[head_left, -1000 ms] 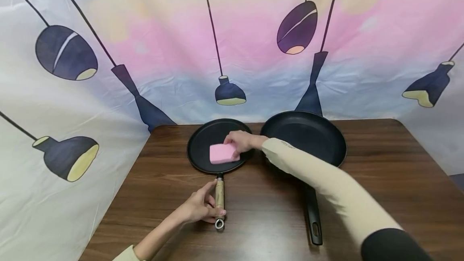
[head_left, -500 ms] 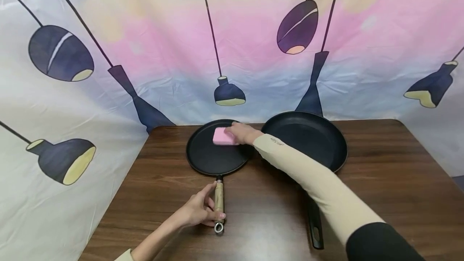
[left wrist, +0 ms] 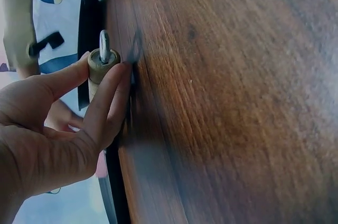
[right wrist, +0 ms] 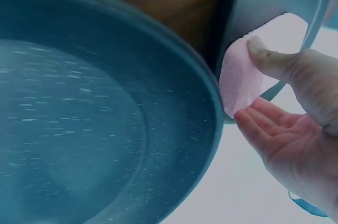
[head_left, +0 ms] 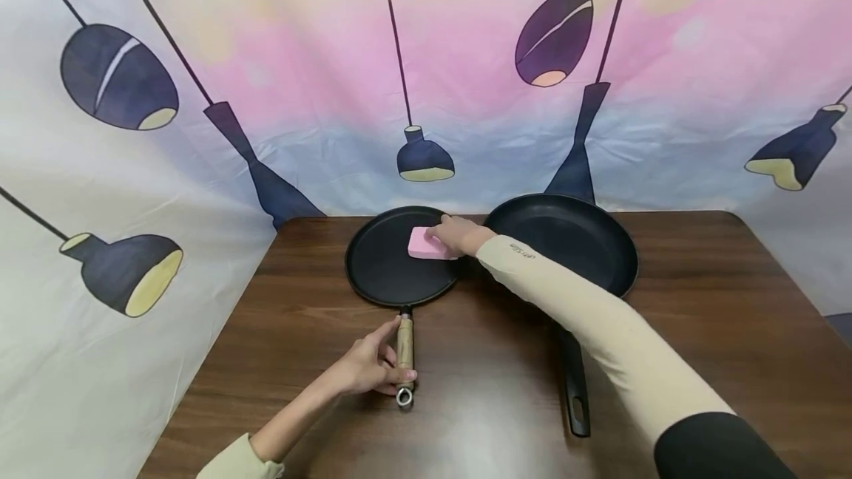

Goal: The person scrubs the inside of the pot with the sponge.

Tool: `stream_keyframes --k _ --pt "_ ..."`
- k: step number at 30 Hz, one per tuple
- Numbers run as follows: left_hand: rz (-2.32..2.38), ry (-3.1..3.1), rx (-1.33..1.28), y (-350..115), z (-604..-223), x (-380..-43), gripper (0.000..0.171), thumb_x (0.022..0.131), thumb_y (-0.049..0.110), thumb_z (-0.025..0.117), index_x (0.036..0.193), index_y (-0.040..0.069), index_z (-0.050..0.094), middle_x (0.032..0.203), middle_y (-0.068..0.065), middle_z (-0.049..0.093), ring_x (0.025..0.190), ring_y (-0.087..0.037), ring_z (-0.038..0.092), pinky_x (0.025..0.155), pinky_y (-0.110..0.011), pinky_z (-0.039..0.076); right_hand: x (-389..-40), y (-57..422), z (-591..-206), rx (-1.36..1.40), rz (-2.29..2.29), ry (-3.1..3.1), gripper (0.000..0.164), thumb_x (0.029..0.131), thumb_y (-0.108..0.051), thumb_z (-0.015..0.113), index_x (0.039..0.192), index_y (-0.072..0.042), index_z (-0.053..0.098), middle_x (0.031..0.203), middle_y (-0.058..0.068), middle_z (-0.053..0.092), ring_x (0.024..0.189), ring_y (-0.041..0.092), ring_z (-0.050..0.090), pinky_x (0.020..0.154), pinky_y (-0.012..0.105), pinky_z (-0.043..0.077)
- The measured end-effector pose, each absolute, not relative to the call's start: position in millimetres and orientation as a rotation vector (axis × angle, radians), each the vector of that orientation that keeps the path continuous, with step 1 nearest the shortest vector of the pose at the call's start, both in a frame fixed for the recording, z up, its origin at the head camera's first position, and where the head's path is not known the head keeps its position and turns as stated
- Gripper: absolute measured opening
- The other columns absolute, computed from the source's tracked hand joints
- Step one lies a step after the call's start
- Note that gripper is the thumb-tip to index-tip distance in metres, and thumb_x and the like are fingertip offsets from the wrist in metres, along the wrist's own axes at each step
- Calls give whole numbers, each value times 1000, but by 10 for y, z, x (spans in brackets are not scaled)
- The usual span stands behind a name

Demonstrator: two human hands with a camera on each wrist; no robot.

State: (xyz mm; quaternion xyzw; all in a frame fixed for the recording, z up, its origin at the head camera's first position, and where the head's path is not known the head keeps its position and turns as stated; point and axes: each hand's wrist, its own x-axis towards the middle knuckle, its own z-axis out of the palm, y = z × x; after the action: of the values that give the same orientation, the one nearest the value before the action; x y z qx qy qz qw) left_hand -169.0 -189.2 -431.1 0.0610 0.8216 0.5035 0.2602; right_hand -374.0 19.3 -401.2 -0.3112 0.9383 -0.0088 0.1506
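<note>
Two-handed work: pinching pink sponge (head_left: 423, 245) in right hand (head_left: 461, 235), at right part of flat pan (head_left: 389, 268); pinching its wooden handle (head_left: 405, 342) with left hand (head_left: 368, 362). Beneath right forearm (head_left: 586, 313), larger pan (head_left: 566, 231), untouched by sponge. Judged mid-wiping, not finished; amount left perhaps unclear on dark surface.

Head: I look from the near side, forward and down over the table (head_left: 705, 316) to the far cloth (head_left: 313, 65). Left wrist: close, low, rolled sideways, facing far along the handle (head_left: 405, 342); head shares it. Right wrist: very near the right pan (right wrist: 74, 113), facing the sponge (right wrist: 240, 78); head shares both.
</note>
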Motion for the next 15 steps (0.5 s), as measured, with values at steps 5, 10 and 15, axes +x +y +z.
stream_keyframes --k 5,10,15 --pt "1359 2233 163 -1906 -4280 -1739 103 84 4 83 162 -1 15 89 -8 58 68 -10 66 66 -37 67 -3578 238 -4024 -1027 17 2656 55 97 -13 70 149 -21 52 140 18 54 118 29 54 108 42 51" --pt "1371 2225 171 -1904 -4287 -1722 103 85 4 83 161 -2 15 88 -8 58 68 -10 66 67 -38 67 -3390 144 -4095 -1137 6 2668 55 97 -29 73 148 -23 55 137 15 58 122 27 55 107 41 52" --pt "1358 2211 186 -1899 -4269 -1715 102 85 2 82 161 -5 14 87 -8 57 66 -10 64 67 -38 67 -3246 12 -4135 -1152 -119 2690 56 94 -25 77 147 -26 57 136 10 61 123 25 56 104 38 54"
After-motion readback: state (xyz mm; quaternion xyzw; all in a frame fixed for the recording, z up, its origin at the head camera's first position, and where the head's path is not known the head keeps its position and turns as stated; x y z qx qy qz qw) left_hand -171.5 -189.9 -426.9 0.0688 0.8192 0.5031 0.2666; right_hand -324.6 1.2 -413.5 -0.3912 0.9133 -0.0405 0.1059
